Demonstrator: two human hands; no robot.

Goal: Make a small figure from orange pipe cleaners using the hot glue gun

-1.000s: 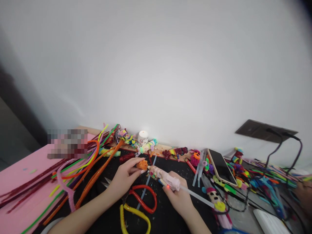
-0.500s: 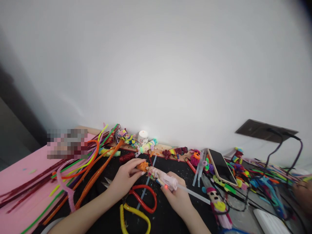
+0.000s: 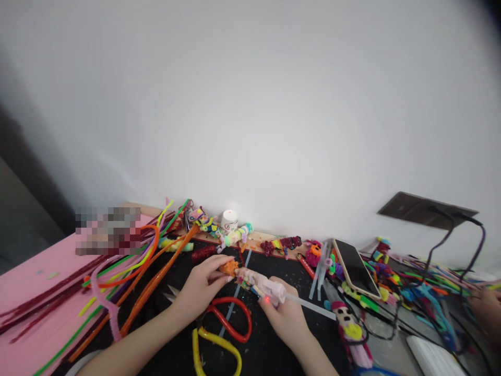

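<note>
A small orange fuzzy pipe-cleaner piece is pinched in the fingertips of my left hand. My right hand wraps round a pale pink glue gun, whose red light glows near my thumb. The gun's nozzle points left and meets or nearly meets the orange piece; I cannot tell which. A long clear glue stick juts from its back end. Below my hands lie scissors with a red handle loop and a yellow one, their blades partly hidden by my left wrist.
Long pipe cleaners spread over the pink surface at left. Pipe-cleaner figures, a white paper cup and a phone line the wall. Spare glue sticks lie right of centre. Another person's hand is at the right edge.
My hands, the glue gun and the orange piece stay almost still. At the right edge, the other person's hand has shifted slightly and shows more clearly.
</note>
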